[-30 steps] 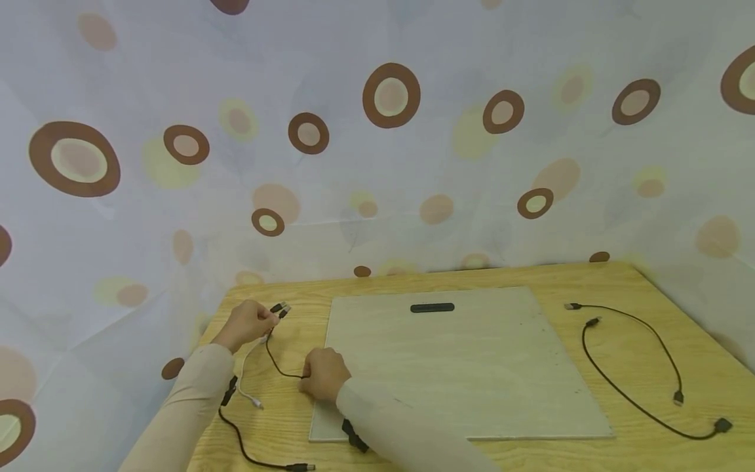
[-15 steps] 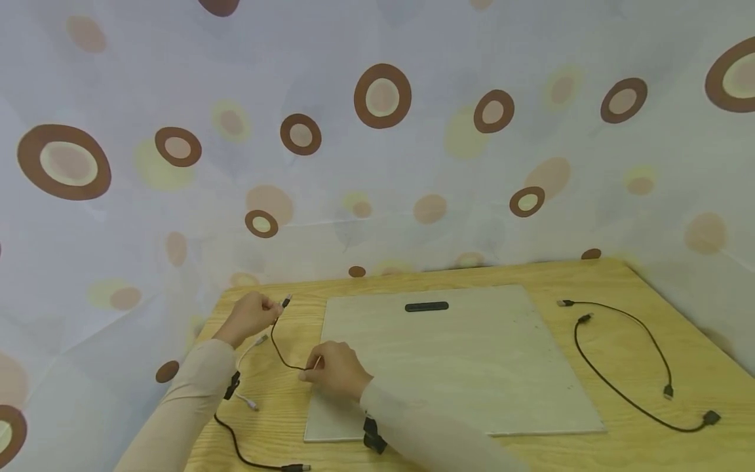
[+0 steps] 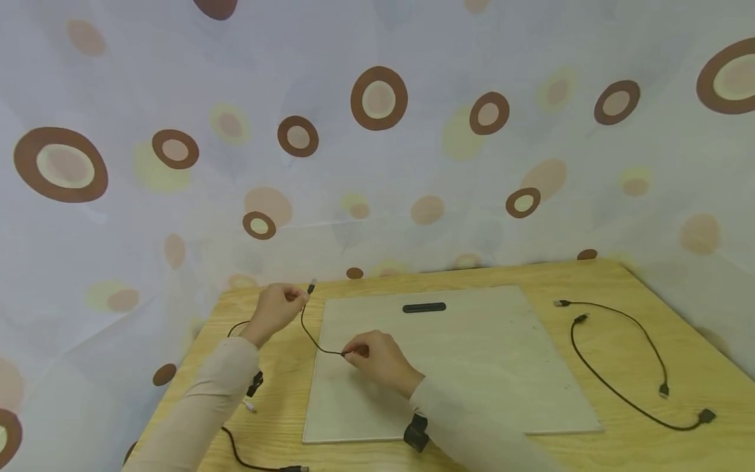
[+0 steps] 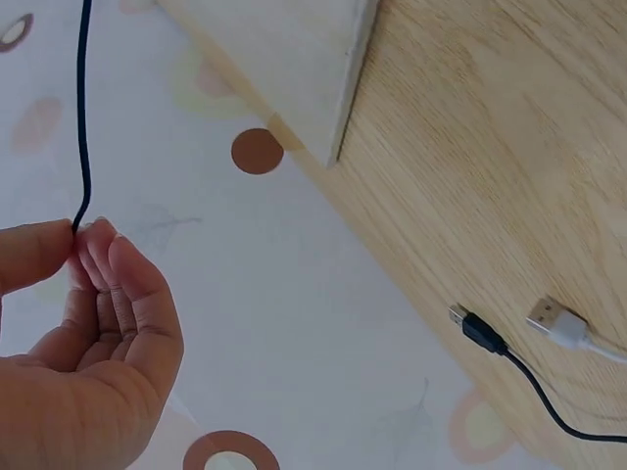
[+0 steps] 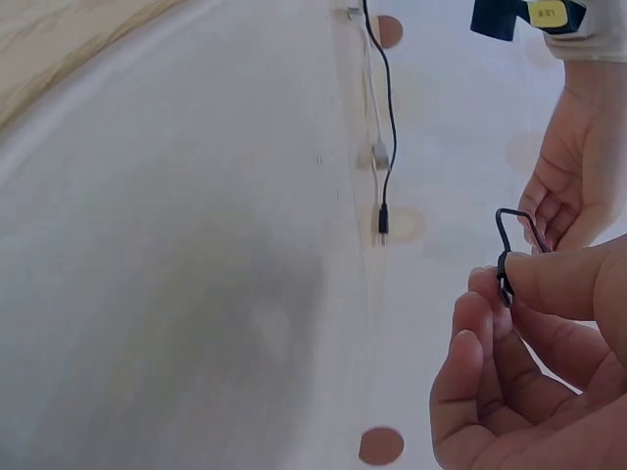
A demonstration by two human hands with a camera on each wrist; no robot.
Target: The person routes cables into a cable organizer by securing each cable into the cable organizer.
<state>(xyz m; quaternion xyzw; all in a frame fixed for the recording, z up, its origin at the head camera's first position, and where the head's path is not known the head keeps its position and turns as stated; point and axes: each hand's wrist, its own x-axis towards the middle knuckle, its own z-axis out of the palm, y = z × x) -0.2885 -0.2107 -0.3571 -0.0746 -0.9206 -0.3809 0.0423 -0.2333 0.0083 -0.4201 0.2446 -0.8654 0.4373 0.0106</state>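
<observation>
A thin black USB cable hangs in a slack curve between my two hands. Near its metal-tipped USB plug, my left hand pinches it between thumb and fingertips, over the table's back left. The right hand pinches the cable's other end above the left part of a pale board. In the right wrist view this end sits between thumb and fingers, mostly covered. The left wrist view shows the cord running up from the left thumb and fingertips.
On the wooden table, a white USB cable and another black cable lie at left, partly behind the left arm. A black cable with a barrel-like plug lies at the front. Two black cables curve right of the board.
Both hands have moved right, carrying the black USB cable from the table's left side to the board's left edge. The left hand has come away from the other cables' plugs.
</observation>
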